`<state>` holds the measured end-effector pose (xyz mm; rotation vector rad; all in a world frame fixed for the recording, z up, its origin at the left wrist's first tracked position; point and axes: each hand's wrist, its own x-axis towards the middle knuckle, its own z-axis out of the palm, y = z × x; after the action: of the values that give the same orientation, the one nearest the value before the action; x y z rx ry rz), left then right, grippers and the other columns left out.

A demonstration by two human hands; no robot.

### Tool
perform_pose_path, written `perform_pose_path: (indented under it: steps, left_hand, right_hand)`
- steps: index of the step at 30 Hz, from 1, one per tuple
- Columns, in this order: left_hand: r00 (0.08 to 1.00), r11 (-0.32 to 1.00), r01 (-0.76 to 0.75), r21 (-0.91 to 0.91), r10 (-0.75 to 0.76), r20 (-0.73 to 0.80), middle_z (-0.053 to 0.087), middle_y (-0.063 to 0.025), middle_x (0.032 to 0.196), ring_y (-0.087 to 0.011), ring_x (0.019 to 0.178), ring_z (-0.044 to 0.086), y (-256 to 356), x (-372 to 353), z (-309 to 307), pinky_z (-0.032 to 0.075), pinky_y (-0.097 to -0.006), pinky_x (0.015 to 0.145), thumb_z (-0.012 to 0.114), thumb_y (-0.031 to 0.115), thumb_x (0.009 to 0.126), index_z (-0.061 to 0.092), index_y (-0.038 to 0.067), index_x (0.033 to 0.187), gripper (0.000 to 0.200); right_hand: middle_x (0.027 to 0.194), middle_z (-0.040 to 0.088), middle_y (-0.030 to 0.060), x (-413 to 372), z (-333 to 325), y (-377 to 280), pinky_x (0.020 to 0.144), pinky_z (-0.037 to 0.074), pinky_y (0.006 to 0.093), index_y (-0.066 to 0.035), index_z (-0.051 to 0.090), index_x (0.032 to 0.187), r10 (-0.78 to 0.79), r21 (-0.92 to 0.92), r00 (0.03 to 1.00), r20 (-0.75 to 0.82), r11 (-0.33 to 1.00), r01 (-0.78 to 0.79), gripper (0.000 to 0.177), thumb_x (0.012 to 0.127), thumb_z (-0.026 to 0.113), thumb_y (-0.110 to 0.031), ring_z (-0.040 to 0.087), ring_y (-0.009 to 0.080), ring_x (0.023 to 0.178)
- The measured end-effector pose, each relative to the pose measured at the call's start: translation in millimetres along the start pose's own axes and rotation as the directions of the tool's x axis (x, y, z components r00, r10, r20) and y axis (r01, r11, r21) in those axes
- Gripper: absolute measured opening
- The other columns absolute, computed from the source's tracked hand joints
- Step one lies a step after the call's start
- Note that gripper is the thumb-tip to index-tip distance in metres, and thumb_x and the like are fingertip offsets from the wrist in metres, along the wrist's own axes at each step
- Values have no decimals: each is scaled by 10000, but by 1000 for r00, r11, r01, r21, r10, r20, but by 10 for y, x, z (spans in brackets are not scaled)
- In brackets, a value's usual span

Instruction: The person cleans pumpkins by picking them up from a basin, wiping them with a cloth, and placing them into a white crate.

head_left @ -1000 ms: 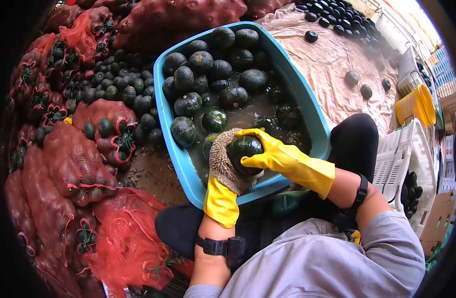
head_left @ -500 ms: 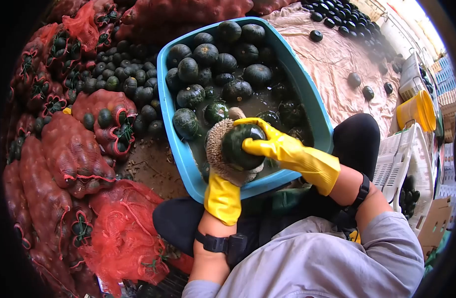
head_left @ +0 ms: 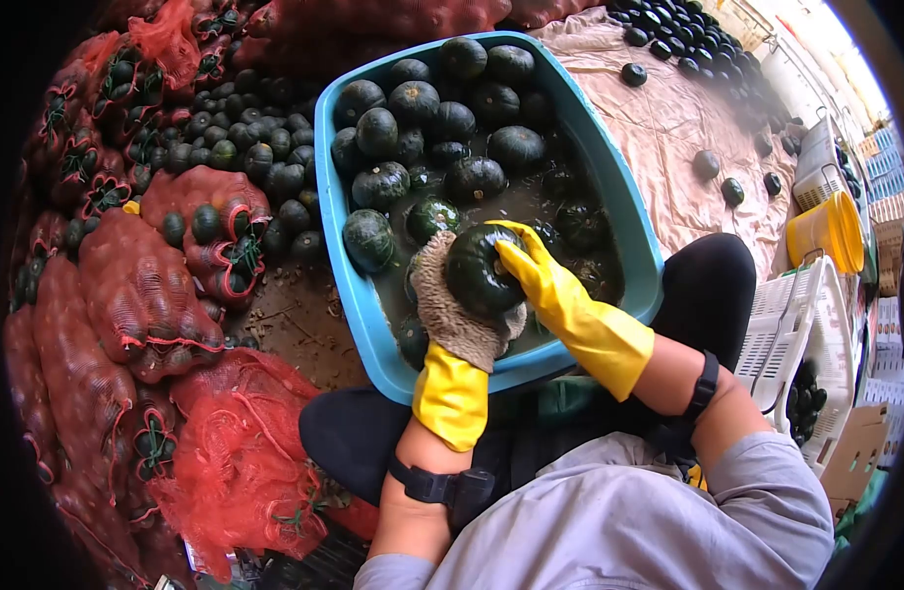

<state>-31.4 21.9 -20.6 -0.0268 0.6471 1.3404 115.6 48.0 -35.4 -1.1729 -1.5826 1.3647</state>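
A dark green squash (head_left: 480, 271) is held over the near end of a blue tub (head_left: 346, 265). My left hand (head_left: 450, 329), in a yellow glove with a tan fuzzy mitt over it, cups the squash from the left and below. My right hand (head_left: 536, 264), in a yellow rubber glove, grips the squash from its right side, fingers at its top. Several other squashes (head_left: 516, 147) sit in murky water (head_left: 403, 221) in the tub. The mitt hides the fingers of my left hand.
Red mesh sacks (head_left: 142, 285) fill the left side, with a heap of squashes (head_left: 260, 157) beside the tub. On the right are a tan sheet (head_left: 629, 128) with squashes, a yellow bucket (head_left: 824, 234), a white crate (head_left: 831, 324) and cardboard (head_left: 855, 452).
The squash has turned in my hands, so its stem end now faces my right fingers. My right hand has shifted slightly, its fingers now nearer the squash's upper right.
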Motion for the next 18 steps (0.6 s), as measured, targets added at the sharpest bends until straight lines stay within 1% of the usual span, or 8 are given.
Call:
perform_pose_path:
  steps: [2, 4, 7, 10, 12, 14, 16, 18]
  left_hand:
    - [996, 989, 1, -147, -13, -86, 739, -80, 1313, -281, 1240, 678, -97, 22, 62, 523, -445, 1121, 575, 488, 1057, 711, 169, 1324, 438]
    - [987, 985, -6, -174, -23, -161, 735, -59, 1326, -258, 1257, 666, -150, 22, 122, 519, -427, 1124, 570, 436, 1096, 698, 176, 1344, 381]
    - [972, 995, -99, 24, 101, -213, 700, -39, 1387, -231, 1325, 614, -276, -24, 58, 450, -408, 1194, 554, 371, 1137, 671, 169, 1384, 339]
    - [730, 131, -552, 824, 554, 401, 656, -87, 1447, -264, 1354, 598, -239, 76, -295, 427, -436, 1199, 670, 366, 1044, 653, 126, 1389, 421]
    - [603, -355, -621, 698, 353, 716, 663, -127, 1417, -311, 1328, 613, -29, 20, -278, 442, -451, 1173, 759, 368, 910, 659, 104, 1361, 532]
    - [546, -399, -738, 544, 122, 829, 707, -175, 1316, -382, 1255, 655, 322, -123, 135, 487, -464, 1118, 862, 374, 703, 684, 89, 1301, 686]
    - [874, 478, -474, 739, 353, 333, 744, -147, 1144, -332, 1089, 702, 234, -104, 72, 549, -466, 993, 780, 446, 823, 729, 78, 1180, 515]
    - [986, 990, 30, 138, -6, -168, 781, -119, 973, -283, 922, 748, 166, -126, 174, 612, -468, 867, 697, 519, 942, 774, 68, 1059, 472]
  right_hand:
    - [1488, 573, 235, 84, 238, 139, 1161, 470, 480, -89, 524, 1583, -64, -142, 943, -327, 990, 17, 701, 971, 825, -249, 601, 421, 1336]
    - [1512, 564, 249, 82, 193, 191, 1204, 425, 502, -90, 543, 1576, -434, -351, 831, -348, 882, 313, 719, 944, 840, -260, 546, 454, 1391]
    - [1542, 550, 256, -69, 169, 65, 1233, 408, 507, -56, 596, 1527, -424, -484, 891, -163, 821, 303, 735, 895, 878, -306, 544, 472, 1398]
    - [1530, 561, 267, -187, 202, 136, 1208, 443, 499, -56, 567, 1542, -156, -189, 967, -200, 975, 118, 747, 924, 864, -351, 564, 421, 1408]
    - [1452, 649, 189, -306, 122, -201, 1166, 480, 434, -54, 565, 1538, 172, 239, 985, -3, 957, -167, 636, 1026, 763, -375, 625, 322, 1362]
    - [1418, 692, 163, -305, 51, -102, 1150, 515, 433, -83, 614, 1510, 250, 698, 956, 156, 657, -285, 552, 1060, 714, -387, 672, 300, 1316]
    - [1408, 723, 173, -211, -79, 14, 1141, 558, 541, -106, 693, 1436, 402, 825, 820, 407, 224, -519, 587, 1042, 673, -541, 710, 324, 1281]
    - [1426, 715, 178, -161, -138, -95, 1132, 527, 655, -107, 687, 1440, 325, 830, 804, 497, 93, -550, 658, 1018, 658, -611, 695, 386, 1290]
